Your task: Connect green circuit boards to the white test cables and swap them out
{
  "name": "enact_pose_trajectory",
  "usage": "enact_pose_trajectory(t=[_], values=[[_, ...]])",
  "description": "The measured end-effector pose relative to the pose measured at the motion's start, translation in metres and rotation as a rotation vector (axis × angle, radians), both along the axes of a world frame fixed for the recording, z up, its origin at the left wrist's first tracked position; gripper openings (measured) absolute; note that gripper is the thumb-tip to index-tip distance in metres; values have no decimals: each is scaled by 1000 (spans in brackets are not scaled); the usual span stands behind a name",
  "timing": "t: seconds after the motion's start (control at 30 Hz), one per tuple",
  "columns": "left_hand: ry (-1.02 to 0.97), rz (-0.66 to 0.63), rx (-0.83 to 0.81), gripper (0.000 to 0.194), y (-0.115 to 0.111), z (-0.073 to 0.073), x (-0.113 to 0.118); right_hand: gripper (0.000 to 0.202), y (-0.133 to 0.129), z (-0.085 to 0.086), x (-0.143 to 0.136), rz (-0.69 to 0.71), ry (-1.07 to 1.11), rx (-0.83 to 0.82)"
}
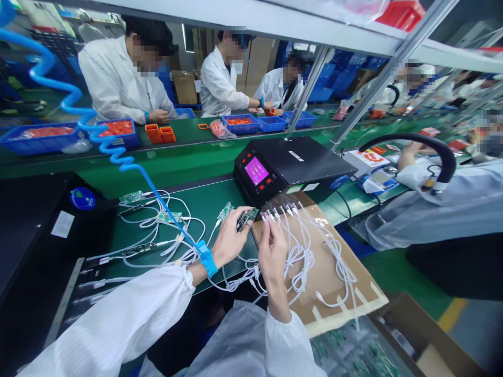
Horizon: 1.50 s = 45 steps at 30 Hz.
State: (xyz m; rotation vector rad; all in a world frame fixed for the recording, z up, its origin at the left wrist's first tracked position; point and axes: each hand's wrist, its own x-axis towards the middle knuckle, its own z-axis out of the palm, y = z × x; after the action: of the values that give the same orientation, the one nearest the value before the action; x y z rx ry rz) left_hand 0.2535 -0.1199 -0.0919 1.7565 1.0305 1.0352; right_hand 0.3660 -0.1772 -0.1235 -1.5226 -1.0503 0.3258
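Observation:
My left hand is closed on a green circuit board, held in front of the black tester box with a lit purple screen. My right hand is just right of it, thumb and fingers pinched on the end of a white cable. Whether that plug touches the board I cannot tell. Another circuit board lies behind my left hand with a white cable in it. Further left, several wired boards, one a green circuit board, lie on the green mat. A blue wrist strap circles my left wrist.
White cables run from the tester over a cardboard sheet. A second black box stands left. The blue coiled cord hangs across to my wrist. Bagged boards lie lower right. Co-workers in white coats sit opposite and to the right.

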Motion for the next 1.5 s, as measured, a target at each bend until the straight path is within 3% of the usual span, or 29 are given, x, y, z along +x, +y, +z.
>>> enact_pose_trajectory(t=[0.17, 0.23, 0.33, 0.5, 1.5], values=[[30, -42, 19, 39, -5, 3, 3, 50, -1, 2, -5, 51, 190, 58], [29, -51, 32, 40, -5, 3, 3, 41, -1, 2, -7, 27, 217, 114], [36, -73, 63, 39, -7, 2, 4, 27, -2, 1, -7, -45, 145, 142], [48, -82, 82, 39, -7, -1, 4, 24, -1, 1, -5, -113, 33, 134], [61, -110, 79, 43, -10, -3, 4, 25, 0, 5, -1, -83, 3, 142]])
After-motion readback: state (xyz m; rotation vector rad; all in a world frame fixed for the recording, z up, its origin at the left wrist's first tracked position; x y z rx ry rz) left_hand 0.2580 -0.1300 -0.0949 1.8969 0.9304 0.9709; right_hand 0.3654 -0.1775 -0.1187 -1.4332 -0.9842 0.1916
